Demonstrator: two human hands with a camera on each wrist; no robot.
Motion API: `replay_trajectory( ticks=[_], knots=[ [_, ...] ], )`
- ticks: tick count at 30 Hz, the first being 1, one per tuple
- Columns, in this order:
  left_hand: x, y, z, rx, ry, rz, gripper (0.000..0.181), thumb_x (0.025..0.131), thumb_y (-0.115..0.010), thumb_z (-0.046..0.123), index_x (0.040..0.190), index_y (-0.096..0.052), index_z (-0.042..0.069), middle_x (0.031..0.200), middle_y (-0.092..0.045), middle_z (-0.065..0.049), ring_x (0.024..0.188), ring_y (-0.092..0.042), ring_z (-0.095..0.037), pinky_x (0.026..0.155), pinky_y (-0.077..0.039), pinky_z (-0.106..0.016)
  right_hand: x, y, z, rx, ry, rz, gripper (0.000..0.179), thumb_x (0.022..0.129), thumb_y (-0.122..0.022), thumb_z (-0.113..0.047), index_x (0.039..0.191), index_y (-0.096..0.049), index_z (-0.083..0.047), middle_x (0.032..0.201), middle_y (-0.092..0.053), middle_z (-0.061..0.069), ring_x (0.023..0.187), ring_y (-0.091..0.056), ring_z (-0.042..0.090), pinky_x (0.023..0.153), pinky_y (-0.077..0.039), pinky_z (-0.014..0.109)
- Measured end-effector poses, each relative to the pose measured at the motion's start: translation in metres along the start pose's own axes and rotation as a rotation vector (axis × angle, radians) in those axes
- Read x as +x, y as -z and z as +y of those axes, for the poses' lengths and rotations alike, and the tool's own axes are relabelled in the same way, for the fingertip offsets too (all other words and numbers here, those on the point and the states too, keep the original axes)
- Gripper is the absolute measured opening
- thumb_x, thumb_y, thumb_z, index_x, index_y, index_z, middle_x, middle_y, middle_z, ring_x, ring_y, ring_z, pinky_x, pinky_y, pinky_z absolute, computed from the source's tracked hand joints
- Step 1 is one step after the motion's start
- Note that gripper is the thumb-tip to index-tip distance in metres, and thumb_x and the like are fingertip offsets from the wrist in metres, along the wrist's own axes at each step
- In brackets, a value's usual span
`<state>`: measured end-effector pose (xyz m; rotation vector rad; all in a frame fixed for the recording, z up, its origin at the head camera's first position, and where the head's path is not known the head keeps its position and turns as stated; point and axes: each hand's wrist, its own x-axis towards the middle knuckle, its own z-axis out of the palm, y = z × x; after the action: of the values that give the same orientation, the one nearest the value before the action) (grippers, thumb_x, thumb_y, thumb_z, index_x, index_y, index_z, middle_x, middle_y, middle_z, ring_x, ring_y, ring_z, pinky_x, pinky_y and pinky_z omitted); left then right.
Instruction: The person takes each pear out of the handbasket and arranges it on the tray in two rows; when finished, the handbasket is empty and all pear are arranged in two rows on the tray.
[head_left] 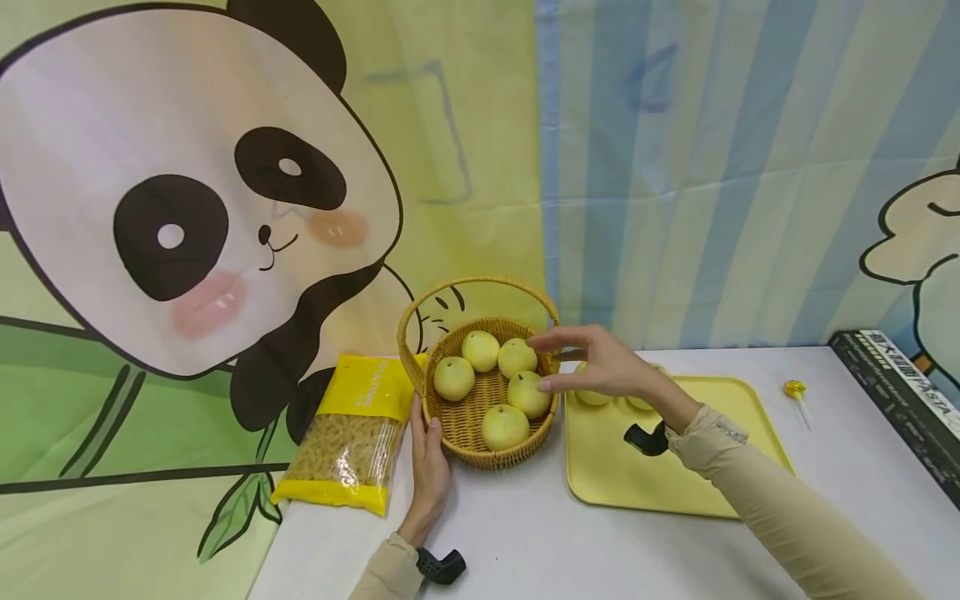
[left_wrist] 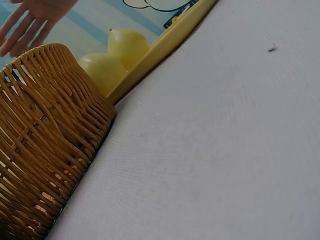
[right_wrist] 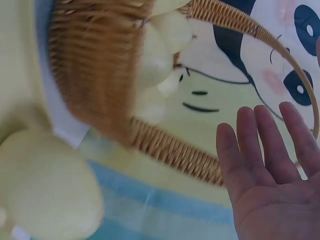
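A woven wicker basket [head_left: 486, 457] with a tall arched handle holds several round, pale yellow-green pears [head_left: 505, 427]. My left hand [head_left: 430, 467] rests against the basket's left outer side, fingers extended along the wicker; the left wrist view leaves it out of sight. Above the basket's right rim is my right hand [head_left: 603, 364], its fingers spread and nothing in its grasp. The right wrist view shows that palm bare, with the fingers straight. More pears [left_wrist: 128, 47] lie on a yellow tray [head_left: 675, 467] right of the basket, partly hidden in the head view by the right hand.
Left of the basket lies a yellow bag of pasta [head_left: 337, 446] with a see-through window. A wrapped lollipop [head_left: 797, 395] is on the white tablecloth beyond the tray. A long dark box [head_left: 892, 400] runs along the right edge. Printed curtains [head_left: 480, 167] hang behind.
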<state>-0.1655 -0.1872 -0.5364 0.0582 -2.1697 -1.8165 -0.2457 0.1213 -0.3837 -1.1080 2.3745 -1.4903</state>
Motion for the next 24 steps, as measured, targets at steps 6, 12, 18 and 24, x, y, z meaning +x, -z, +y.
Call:
replay_trajectory(
  ticks=[6,12,18,24],
  knots=[
    [0.001,-0.001,0.003,-0.02,0.0,-0.018,0.058,0.117,-0.026,0.032,0.172,-0.006,0.031,0.18,-0.004,0.002,0.166,-0.007,-0.02,0.135,-0.01,-0.046,0.031,-0.021,-0.01,0.032,0.007,-0.084,0.061,0.088,-0.089,-0.028,0.144,-0.065,-0.019,0.146,-0.066,0.001,0.135,-0.062,0.035,0.114,-0.049,0.061],
    [0.002,0.0,0.002,-0.012,0.005,-0.017,0.058,0.117,-0.026,0.032,0.172,-0.007,0.032,0.18,-0.004,0.003,0.166,-0.007,-0.02,0.136,-0.01,-0.046,0.054,-0.034,-0.012,-0.027,-0.022,-0.127,0.065,0.088,-0.089,-0.035,0.146,-0.064,-0.019,0.147,-0.065,0.0,0.136,-0.062,0.028,0.116,-0.05,0.053],
    [0.002,0.001,0.002,-0.021,-0.001,-0.018,0.058,0.118,-0.026,0.031,0.172,-0.007,0.031,0.18,-0.004,0.002,0.166,-0.007,-0.02,0.136,-0.01,-0.046,0.07,-0.041,-0.01,0.055,-0.076,-0.141,0.066,0.091,-0.086,-0.033,0.149,-0.061,-0.016,0.151,-0.062,0.009,0.139,-0.059,0.033,0.116,-0.05,0.055],
    [0.001,0.001,0.003,-0.027,-0.001,-0.017,0.058,0.118,-0.026,0.03,0.172,-0.006,0.031,0.18,-0.004,0.002,0.166,-0.007,-0.02,0.136,-0.009,-0.046,0.081,-0.049,0.0,0.13,-0.115,-0.184,0.064,0.092,-0.086,-0.029,0.149,-0.061,-0.014,0.152,-0.061,0.015,0.138,-0.06,0.04,0.106,-0.058,0.042]
  ],
)
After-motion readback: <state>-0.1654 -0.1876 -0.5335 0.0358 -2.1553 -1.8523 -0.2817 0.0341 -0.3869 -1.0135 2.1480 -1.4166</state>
